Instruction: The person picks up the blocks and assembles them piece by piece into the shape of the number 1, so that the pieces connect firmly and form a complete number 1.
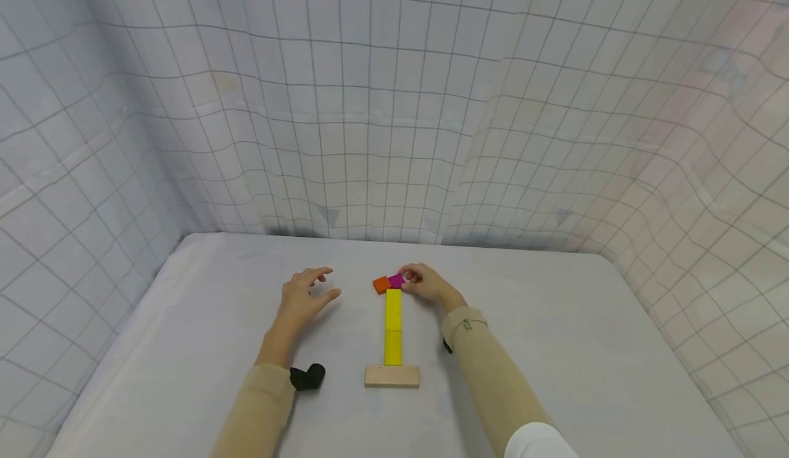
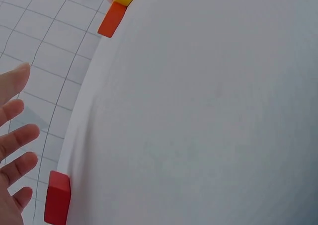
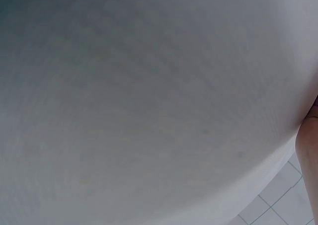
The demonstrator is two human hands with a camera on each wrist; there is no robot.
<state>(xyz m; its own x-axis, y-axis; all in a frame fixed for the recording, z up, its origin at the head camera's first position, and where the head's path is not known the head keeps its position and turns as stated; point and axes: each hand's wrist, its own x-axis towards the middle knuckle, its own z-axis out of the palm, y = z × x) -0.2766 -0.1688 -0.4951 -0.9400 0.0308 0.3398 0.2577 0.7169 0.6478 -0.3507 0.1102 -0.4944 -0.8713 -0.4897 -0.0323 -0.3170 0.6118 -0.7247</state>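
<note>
In the head view, two yellow blocks (image 1: 393,326) lie end to end in an upright column. At its far end sit an orange block (image 1: 381,285) and a purple block (image 1: 396,281), set at angles and side by side. My right hand (image 1: 424,283) pinches the purple block's right side between thumb and fingers. To the left, my left hand (image 1: 301,298) hovers over the cloth with fingers spread and nothing in them. A red block (image 2: 58,197) stands close to the left fingers in the left wrist view; the hand hides it in the head view.
A plain wooden plank (image 1: 392,376) lies crosswise at the column's near end. White cloth covers the table (image 1: 555,348). Checked cloth walls (image 1: 394,136) rise behind it and on both sides.
</note>
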